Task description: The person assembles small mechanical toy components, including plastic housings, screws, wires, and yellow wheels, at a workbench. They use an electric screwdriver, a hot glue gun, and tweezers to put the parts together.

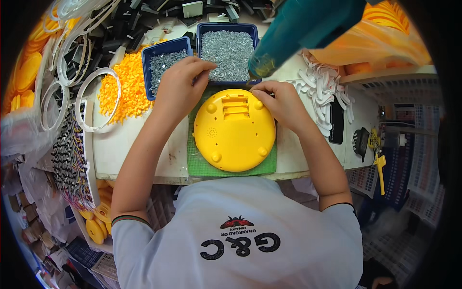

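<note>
A round yellow plastic housing (233, 139) lies on a green mat (197, 166), its battery compartment facing up at the far side. My right hand (284, 102) is closed at the housing's upper right edge, thumb and forefinger nearly together; what they hold, if anything, I cannot make out. My left hand (180, 84) is raised beyond the housing, in front of two blue bins. Its fingers are curled in, with any small thing in them hidden. Small silvery screws fill the larger blue bin (227, 28). Darker small metal pieces lie in the smaller blue bin (166, 45).
A teal power screwdriver (308, 31) hangs in from the upper right, above the bins' edge. Small yellow parts (124, 86) are heaped at left beside a white ring (82, 103). White plastic pieces (320, 86) and a black phone-like slab (336, 123) lie at right.
</note>
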Action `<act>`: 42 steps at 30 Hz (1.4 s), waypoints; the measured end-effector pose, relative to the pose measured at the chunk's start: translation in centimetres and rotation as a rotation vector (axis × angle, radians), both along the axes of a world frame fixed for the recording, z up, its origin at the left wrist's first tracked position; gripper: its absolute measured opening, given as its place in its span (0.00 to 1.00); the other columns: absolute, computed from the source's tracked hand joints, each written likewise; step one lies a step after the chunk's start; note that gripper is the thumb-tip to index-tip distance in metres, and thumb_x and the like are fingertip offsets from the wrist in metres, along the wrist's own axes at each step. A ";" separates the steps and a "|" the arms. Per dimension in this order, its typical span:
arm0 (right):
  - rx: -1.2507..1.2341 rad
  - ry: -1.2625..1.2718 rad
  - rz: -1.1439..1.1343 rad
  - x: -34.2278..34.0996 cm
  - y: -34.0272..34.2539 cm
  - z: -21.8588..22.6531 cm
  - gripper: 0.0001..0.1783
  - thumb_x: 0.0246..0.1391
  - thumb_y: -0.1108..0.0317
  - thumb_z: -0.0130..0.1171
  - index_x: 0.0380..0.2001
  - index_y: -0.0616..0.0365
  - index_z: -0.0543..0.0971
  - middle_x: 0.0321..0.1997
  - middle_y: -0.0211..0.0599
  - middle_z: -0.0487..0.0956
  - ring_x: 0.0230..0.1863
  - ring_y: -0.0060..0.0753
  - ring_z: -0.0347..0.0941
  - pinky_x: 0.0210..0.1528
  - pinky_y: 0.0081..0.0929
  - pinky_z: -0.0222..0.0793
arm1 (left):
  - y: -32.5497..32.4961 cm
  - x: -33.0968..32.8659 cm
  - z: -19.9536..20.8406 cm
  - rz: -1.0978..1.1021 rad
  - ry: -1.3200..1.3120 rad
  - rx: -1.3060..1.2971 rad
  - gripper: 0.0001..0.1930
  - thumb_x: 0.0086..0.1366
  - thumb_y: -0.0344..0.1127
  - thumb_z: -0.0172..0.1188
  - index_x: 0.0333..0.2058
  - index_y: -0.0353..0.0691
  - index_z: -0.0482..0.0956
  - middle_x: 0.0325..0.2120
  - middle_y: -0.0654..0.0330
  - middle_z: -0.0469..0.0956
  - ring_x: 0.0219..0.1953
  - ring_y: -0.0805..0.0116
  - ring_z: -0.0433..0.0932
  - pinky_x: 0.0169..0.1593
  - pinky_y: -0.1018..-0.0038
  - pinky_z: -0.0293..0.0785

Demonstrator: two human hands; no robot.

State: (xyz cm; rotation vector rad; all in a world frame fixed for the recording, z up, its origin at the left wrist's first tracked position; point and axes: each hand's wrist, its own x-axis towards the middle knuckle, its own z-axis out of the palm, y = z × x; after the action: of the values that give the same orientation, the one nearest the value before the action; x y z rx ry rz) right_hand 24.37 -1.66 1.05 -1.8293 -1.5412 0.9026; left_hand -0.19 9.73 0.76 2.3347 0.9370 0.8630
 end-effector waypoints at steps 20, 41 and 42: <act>0.320 -0.338 0.197 0.9 5.6 0.2 0.12 0.62 0.68 0.66 0.47 0.60 0.85 0.46 0.39 0.84 0.45 0.38 0.81 0.44 0.33 0.75 | -3.0 -1.6 0.0 -0.053 0.201 -0.239 0.08 0.66 0.31 0.66 0.42 0.37 0.87 0.36 0.52 0.88 0.37 0.53 0.87 0.42 0.65 0.82; 0.546 -0.112 0.039 1.8 6.2 -2.5 0.06 0.63 0.73 0.65 0.42 0.60 0.85 0.45 0.40 0.85 0.46 0.37 0.81 0.48 0.31 0.74 | 2.1 2.7 -1.3 0.050 -0.013 0.165 0.06 0.61 0.34 0.71 0.32 0.41 0.83 0.34 0.59 0.78 0.40 0.55 0.78 0.44 0.61 0.77; 0.453 -0.178 0.022 1.6 4.9 -0.5 0.07 0.62 0.74 0.63 0.43 0.62 0.85 0.44 0.42 0.85 0.46 0.37 0.82 0.49 0.34 0.76 | 2.1 2.6 -1.6 0.061 -0.013 0.166 0.06 0.61 0.33 0.71 0.32 0.41 0.83 0.34 0.59 0.78 0.40 0.54 0.78 0.44 0.61 0.77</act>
State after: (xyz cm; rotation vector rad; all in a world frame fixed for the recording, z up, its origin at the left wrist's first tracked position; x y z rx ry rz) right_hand 25.94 3.23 0.54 -1.5932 -1.7090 0.3612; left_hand 2.40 11.88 -0.86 2.4475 0.9685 1.0141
